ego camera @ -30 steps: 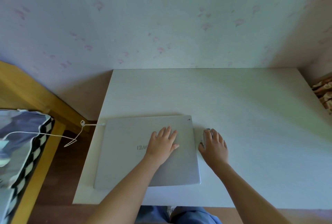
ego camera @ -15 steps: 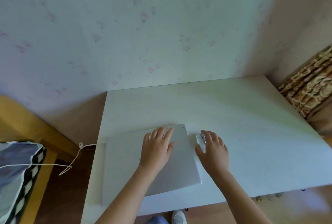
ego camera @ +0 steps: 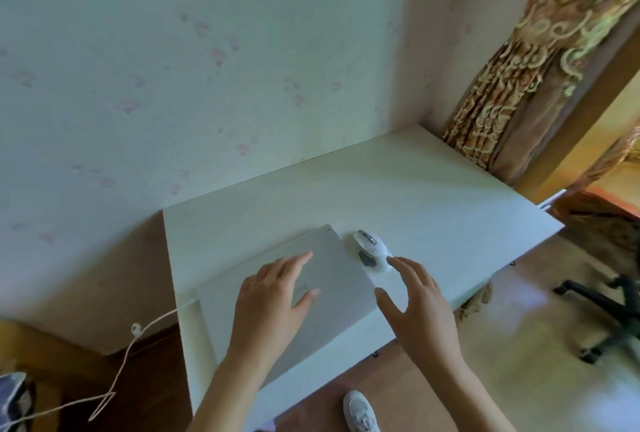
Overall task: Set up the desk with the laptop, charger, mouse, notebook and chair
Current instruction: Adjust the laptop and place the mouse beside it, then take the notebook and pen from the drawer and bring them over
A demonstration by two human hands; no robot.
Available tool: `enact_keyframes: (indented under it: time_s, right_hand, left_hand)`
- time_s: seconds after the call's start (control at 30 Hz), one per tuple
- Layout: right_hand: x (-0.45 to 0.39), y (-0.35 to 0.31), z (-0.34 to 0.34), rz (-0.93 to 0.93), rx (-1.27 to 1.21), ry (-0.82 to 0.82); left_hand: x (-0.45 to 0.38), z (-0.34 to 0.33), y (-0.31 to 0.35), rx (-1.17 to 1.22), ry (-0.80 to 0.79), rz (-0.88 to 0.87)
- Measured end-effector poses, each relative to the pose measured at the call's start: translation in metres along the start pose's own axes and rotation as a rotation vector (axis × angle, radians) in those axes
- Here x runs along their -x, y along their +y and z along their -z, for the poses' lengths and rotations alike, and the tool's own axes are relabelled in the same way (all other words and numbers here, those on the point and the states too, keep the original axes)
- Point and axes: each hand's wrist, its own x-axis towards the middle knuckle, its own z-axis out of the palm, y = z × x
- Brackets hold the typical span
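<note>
Judging by the tabletop (ego camera: 415,196), the closed laptop (ego camera: 332,279), its white charger cable (ego camera: 124,359) trailing off the left edge, and the mouse (ego camera: 372,248) just beside it are placed, left hand (ego camera: 273,296) flat on the lid, right hand (ego camera: 419,307) spread at the mouse, holding nothing, while no notebook shows and the chair (ego camera: 602,314) stands well apart.

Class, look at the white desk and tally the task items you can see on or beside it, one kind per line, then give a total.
Laptop, closed, on the desk: 1
Mouse, white, right of the laptop: 1
Charger cable, white, hanging off the desk's left edge: 1
Chair base, black, on the floor at right: 1
Notebook: 0 in view
Total: 4
</note>
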Motion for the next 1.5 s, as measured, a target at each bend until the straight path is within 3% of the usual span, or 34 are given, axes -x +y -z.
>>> enact_keyframes:
  time_s: [0.4,0.67,1.0,1.5]
  right_hand:
    - [0.097,0.035,0.083,-0.231,-0.023,0.272]
    - [0.178,0.124,0.172,-0.392,-0.003,0.456]
    - [0.325,0.238,0.293,-0.653,0.055,0.608]
    - [0.44,0.36,0.388,-0.928,0.042,0.808]
  left_hand:
    - [0.017,0.009,0.1,0.086,-0.089,-0.273]
    - [0.042,-0.038,0.233,0.185,-0.178,-0.498]
    - [0.134,-0.102,0.432,0.189,-0.288,-0.781]
    - [0.207,-0.189,0.631,0.223,-0.474,-1.051]
